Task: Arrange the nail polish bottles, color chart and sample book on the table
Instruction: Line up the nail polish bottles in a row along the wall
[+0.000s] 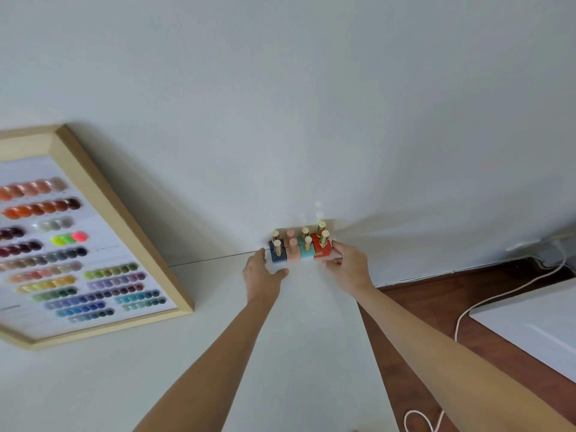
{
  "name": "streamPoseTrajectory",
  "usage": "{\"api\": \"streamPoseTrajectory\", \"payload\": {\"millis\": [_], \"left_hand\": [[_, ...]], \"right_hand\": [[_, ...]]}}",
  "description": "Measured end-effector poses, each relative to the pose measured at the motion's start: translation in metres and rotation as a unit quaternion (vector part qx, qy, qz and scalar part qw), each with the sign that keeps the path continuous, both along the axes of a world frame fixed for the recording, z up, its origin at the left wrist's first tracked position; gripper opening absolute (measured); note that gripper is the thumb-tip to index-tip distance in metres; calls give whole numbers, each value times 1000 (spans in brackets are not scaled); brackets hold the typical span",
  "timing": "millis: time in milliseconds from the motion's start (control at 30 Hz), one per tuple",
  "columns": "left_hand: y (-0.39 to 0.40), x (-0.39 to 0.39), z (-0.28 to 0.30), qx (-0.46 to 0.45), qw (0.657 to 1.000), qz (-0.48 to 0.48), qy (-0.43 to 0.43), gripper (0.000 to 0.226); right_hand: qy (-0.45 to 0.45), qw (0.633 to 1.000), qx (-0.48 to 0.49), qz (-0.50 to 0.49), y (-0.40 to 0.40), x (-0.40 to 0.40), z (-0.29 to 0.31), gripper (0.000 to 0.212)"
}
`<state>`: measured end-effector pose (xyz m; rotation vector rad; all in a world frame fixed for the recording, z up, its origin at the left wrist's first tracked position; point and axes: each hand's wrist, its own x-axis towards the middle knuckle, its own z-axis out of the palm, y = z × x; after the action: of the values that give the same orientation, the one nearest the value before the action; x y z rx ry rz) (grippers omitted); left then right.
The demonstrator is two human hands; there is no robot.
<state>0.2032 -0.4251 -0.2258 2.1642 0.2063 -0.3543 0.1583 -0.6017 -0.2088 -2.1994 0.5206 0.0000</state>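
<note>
Nail polish bottles (299, 246) stand upright in a tight block, two rows deep, at the far edge of the white counter (218, 369), against the wall (311, 104). Front row from the left: dark blue, pink, teal, red; most caps gold. Left hand (262, 273) at the block's left end, fingers straight, touching the dark blue bottle, thumb stretched along the counter in front. Right hand (347, 264) at the right end, fingers curled round the red bottle. Framed color chart (62, 244) lies well left of the bottles. Cord (498, 294) on the wooden floor (414, 307), right of the bottles.
</note>
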Motion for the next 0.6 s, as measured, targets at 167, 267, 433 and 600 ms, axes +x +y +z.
{"api": "streamPoseTrajectory", "payload": {"millis": [167,267,433,600], "left_hand": [[20,-45,17,14,999,-35,21,68],[32,-82,30,12,994,-105,21,56],[44,-150,50,-7,979,-204,-1,38],[48,-209,57,0,933,-360,-20,31]], "right_hand": [[74,997,33,2,-1,-45,17,51],[86,995,47,18,1,-83,29,45],[82,994,48,46,8,-150,51,23],[90,994,26,63,16,-209,61,10]]}}
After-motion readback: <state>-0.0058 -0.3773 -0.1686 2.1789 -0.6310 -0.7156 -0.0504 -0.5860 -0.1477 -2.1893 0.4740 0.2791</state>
